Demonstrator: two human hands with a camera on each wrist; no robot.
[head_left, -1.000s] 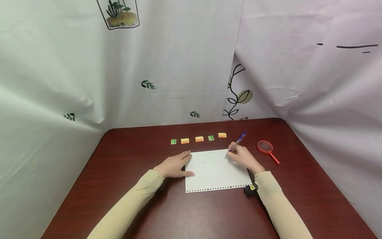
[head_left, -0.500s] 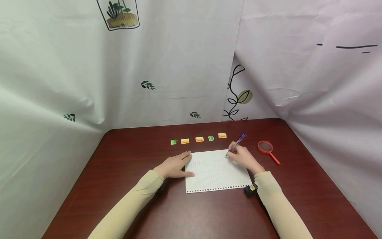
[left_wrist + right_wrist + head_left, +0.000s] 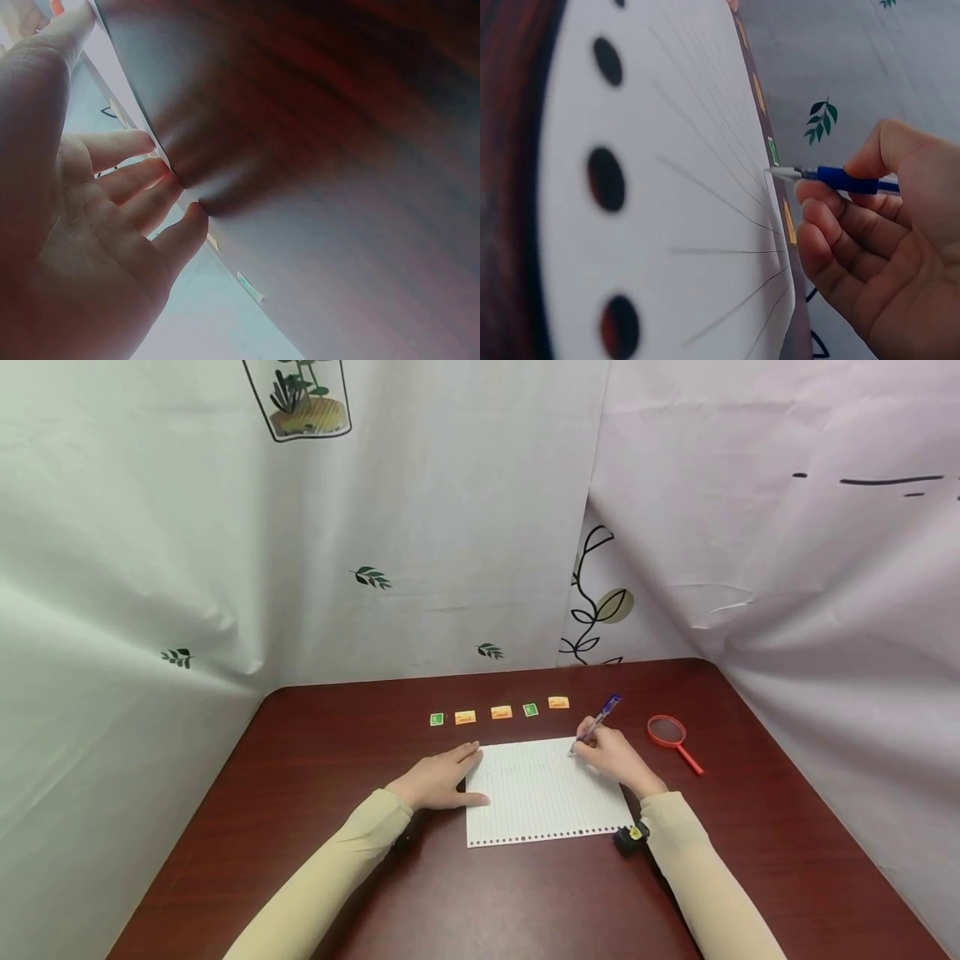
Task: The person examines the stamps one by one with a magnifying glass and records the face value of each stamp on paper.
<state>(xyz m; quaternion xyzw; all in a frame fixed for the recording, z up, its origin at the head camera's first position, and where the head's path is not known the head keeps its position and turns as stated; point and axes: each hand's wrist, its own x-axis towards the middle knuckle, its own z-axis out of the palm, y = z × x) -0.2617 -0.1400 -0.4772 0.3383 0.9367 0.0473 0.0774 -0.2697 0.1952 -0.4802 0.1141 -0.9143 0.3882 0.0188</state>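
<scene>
A sheet of lined paper [image 3: 540, 810] with punched holes along its near edge lies on the dark red table. Faint handwriting runs across its upper part. My right hand [image 3: 613, 758] pinches a blue pen [image 3: 602, 712] above the sheet's far right corner; the right wrist view shows the pen [image 3: 847, 180] between thumb and fingers, its tip at the paper [image 3: 697, 195]. On the sheet's left edge my left hand [image 3: 438, 778] rests with fingers spread and straight. In the left wrist view the fingertips of that hand [image 3: 105, 217] touch down at the edge of the paper.
Beyond the paper is a row of small stickers, orange ones [image 3: 501, 712] and green ones [image 3: 530, 710]. A red magnifying glass [image 3: 667, 732] lies to the right of my right hand. White curtains with leaf prints [image 3: 450, 527] surround the table [image 3: 337, 718].
The pen tip and right hand have shifted very slightly to the right over the paper. My left hand stays in place on the sheet.
</scene>
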